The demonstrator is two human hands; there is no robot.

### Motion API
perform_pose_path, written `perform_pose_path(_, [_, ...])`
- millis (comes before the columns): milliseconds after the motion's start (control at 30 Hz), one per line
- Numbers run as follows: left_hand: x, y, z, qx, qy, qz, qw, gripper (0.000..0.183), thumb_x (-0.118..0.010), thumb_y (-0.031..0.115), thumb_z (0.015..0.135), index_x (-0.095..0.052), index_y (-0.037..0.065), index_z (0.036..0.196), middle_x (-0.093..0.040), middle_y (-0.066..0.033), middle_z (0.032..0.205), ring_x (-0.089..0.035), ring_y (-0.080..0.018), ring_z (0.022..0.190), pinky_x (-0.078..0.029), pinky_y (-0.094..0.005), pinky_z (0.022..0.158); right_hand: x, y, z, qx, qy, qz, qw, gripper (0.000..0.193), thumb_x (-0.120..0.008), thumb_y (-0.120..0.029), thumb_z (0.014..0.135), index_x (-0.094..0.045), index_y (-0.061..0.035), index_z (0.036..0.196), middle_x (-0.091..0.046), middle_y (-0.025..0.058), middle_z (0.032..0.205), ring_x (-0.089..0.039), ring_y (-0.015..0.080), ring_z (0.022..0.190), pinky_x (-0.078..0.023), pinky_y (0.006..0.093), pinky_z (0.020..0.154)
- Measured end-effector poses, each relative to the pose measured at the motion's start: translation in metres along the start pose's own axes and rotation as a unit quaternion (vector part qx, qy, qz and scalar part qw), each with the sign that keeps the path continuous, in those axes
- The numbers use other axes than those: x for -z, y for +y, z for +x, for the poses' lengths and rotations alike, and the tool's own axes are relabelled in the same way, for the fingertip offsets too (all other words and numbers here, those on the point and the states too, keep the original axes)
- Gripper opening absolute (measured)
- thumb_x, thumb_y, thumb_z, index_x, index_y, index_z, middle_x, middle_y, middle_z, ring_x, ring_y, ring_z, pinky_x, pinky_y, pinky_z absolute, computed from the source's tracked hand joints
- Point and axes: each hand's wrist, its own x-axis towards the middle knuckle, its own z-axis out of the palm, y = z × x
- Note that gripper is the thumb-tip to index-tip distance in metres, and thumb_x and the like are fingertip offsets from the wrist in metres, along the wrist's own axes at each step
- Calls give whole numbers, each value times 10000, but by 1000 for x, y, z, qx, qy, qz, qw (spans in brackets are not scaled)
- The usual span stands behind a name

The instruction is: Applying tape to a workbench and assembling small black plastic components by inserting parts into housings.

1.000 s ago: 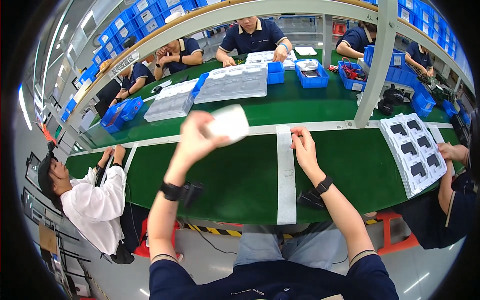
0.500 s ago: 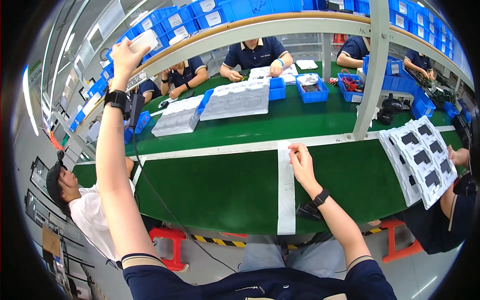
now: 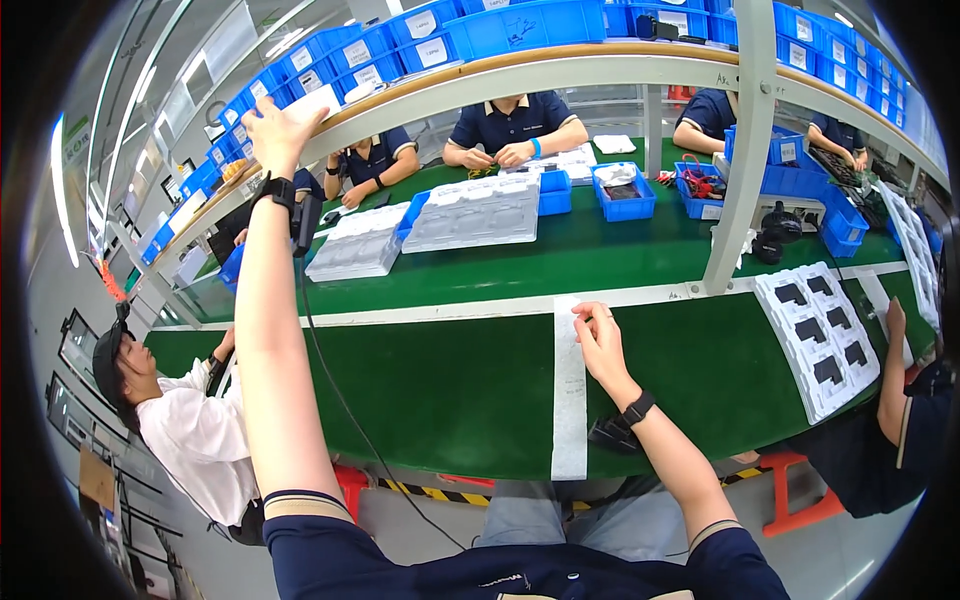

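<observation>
My left hand (image 3: 277, 138) is raised to the upper shelf, its fingers and thumb around a plain white block-like piece (image 3: 316, 102) at the shelf edge. Part of the piece is hidden behind the hand. Above the green table, my right hand (image 3: 602, 345) hovers by the upper end of a pale strip (image 3: 569, 400) stuck across the surface. Its fingers are loosely bent and apart, with nothing visible in them. A black device (image 3: 615, 434) sits beside my right wrist, and another black device (image 3: 306, 226) hangs at my left wrist with a cable.
A white shelf frame (image 3: 560, 68) with blue bins (image 3: 527, 30) spans overhead. A white tray with black recesses (image 3: 818, 340) lies at the right, near a co-worker's hand (image 3: 896, 318). Grey-white trays (image 3: 470, 212) stand across the table. A person in white (image 3: 200, 430) is at left.
My left hand has moved right and slightly down with the white piece, closer to the shelf. At right, one tray now lies on the table and another has moved farther right. My right hand barely moved.
</observation>
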Motion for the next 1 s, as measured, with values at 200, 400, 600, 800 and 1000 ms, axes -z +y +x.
perform_pose_path(200, [-8,12,-15,129,-49,-47,989,733,-673,501,660,-418,-53,1066,-513,-302,1018,-534,-409,963,-453,-437,814,-2,-1,1,6,-7,-5,1000,112,-509,-52,815,-533,-10,915,-475,61,825,-438,92,557,-373,215,514])
perform_pose_path(400, [-39,9,-35,5,-92,-146,985,490,-581,381,766,-507,16,1084,-478,-243,1109,-487,-387,1029,-413,-437,856,-1,1,2,18,0,-21,1000,98,-503,-60,820,-530,-6,897,-493,64,834,-435,97,538,-372,225,515])
perform_pose_path(600, [-37,-9,-27,-109,-211,-171,956,649,-573,448,771,-442,-7,1214,-472,-261,1178,-436,-367,1130,-345,-398,951,-2,4,1,12,-16,-17,1000,82,-494,-58,826,-532,-13,884,-511,67,838,-443,96,544,-373,224,516])
perform_pose_path(800, [-16,21,-33,-133,-122,-252,951,618,-645,257,704,-416,5,1220,-413,-246,1227,-421,-363,1124,-350,-403,950,2,10,1,8,-18,-27,999,88,-499,-70,827,-540,-14,881,-518,73,781,-448,115,551,-375,245,519])
perform_pose_path(1000, [50,107,-60,-262,-38,-328,907,470,-594,99,708,-461,30,1154,-430,-220,1188,-408,-368,1140,-350,-400,952,0,15,1,-19,-28,-7,999,113,-501,-93,834,-545,-6,891,-518,78,696,-468,120,558,-385,256,530])
